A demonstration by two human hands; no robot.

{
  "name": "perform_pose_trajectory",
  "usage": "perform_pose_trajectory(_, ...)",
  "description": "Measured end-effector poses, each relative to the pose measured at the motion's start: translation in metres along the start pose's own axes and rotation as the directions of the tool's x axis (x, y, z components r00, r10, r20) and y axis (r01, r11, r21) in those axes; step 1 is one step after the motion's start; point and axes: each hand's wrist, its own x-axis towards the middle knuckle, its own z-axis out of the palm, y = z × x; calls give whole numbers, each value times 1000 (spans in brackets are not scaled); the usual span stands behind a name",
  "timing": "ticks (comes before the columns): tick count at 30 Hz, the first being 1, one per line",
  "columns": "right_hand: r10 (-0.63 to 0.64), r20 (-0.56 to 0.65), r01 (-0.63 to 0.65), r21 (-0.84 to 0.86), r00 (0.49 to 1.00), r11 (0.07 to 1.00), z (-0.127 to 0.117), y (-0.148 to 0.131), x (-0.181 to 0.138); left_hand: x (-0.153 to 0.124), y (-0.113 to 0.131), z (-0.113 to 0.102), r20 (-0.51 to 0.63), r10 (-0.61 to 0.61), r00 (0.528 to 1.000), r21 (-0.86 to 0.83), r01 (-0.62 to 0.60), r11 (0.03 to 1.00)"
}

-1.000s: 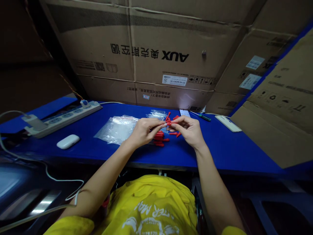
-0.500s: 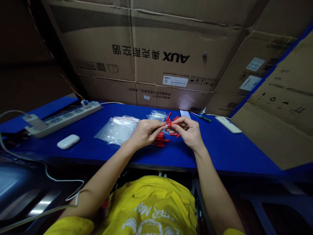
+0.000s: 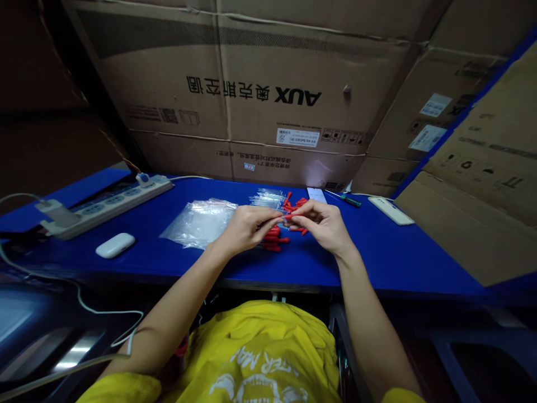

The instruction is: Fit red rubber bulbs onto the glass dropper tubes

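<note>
Over the blue table, my left hand and my right hand meet with fingertips pinched together. Between the right fingertips is a red rubber bulb. My left fingers pinch a thin clear dropper tube, mostly hidden by the fingers, with its end at the bulb. Behind the hands lies a pile of clear dropper tubes. Loose red bulbs are scattered around my right fingers. Just below my left fingers rests a bunch of red-bulbed droppers, partly covered by the hand.
Clear plastic bags lie left of my left hand. Farther left are a white earbud case and a power strip with cables. A green-handled screwdriver and a white flat object lie right. Cardboard walls the back.
My fingertips have shifted slightly at the junction, and less of the tube's shiny end shows beside the red bulb. The view has moved a little; the piles look the same.
</note>
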Motion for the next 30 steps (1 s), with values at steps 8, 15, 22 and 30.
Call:
perform_pose_trajectory(8,9,6,-9,2,1000,1000,2,2,-1,-3,-2,1,13,-18,1000,-21,18,1000)
perform_pose_trajectory(15,4,25,-4,9,1000,1000,1,1,-1,-2,-1,1,4,-30,1000,-58,30,998)
perform_pose_trajectory(22,13,26,-13,13,1000,1000,1,1,-1,-3,-2,1,14,-36,999,-50,36,998)
perform_pose_trajectory(30,13,33,-14,27,999,1000,4,1,1,-1,2,1,24,-81,996,-92,83,992)
